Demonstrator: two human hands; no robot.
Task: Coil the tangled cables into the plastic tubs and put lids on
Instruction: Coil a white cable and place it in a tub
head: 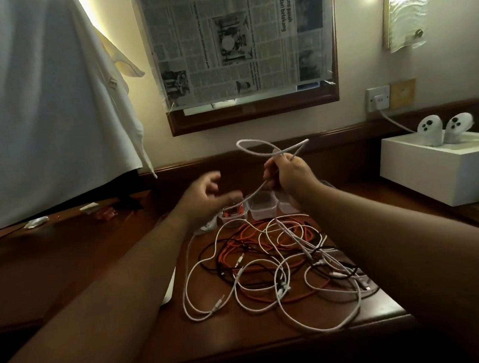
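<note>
White cable [270,146]: thin, round, pale, w/ two loops standing up above the right hand [289,175] like a flattened figure-eight, long axis roughly left-right, parallel to the back wall. Loops cross just above the fingers [272,176], which are curled round the strands & pinch them where they meet; one end sticks out up-right past the knuckles. From under the fist the same cable drops down-left, then runs toward the camera into the tangle [270,267] on the wooden desk [68,264]. Tangle = white, orange [253,231] & black [209,254] cables overlapping in loose rings, several plugs visible, no clear single direction; it lies below & between both forearms, near the desk's front edge. Left hand [202,198] hovers over the desk apart from the held cable, fingers loosely bent, gripping nothing; blurred. Clear plastic tubs [263,208] in a row just behind the tangle, partly hidden by both hands: left tub [232,214] has red/orange cable coiled in it, middle one looks empty, right one mostly hidden by the wrist. Lids: can't tell. Further right, a white box [441,167] w/ two white controllers [444,128] on top.
</note>
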